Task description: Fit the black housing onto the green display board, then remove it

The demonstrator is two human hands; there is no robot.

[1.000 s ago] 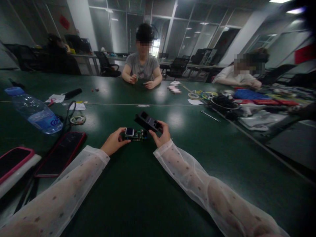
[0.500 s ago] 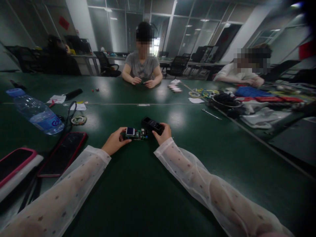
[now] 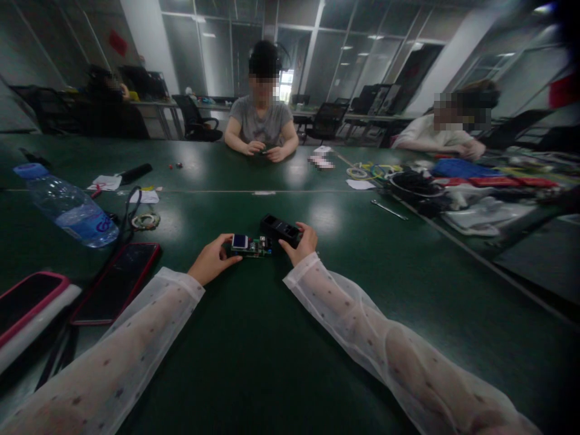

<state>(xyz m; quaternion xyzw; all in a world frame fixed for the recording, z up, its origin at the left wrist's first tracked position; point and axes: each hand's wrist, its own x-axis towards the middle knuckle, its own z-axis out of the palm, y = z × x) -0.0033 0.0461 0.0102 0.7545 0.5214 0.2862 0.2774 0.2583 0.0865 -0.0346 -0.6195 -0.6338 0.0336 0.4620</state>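
My left hand (image 3: 212,258) pinches the left end of a green circuit board (image 3: 258,246) that carries a small square screen (image 3: 240,241). Thumb and fingers sit at the board's near and far edges. To the right, my right hand (image 3: 302,243) grips the right end of a long black plastic casing (image 3: 278,228) with openings in its upper face. The casing lies at a slant just behind and right of the board, its far end pointing away to the left. Board and casing are close together, low over the green table (image 3: 244,350) or on it; which, I cannot tell.
At left are a water bottle (image 3: 72,208), a red-edged phone (image 3: 116,284), a pink-edged phone (image 3: 31,302) and a cable coil (image 3: 145,221). A wrench (image 3: 388,209) and heaped cables (image 3: 417,184) lie right. A person (image 3: 261,121) sits opposite, another (image 3: 441,133) at far right.
My hands, the circuit board and the casing stay almost where they were. My right fingers have shifted very slightly at the casing's end.
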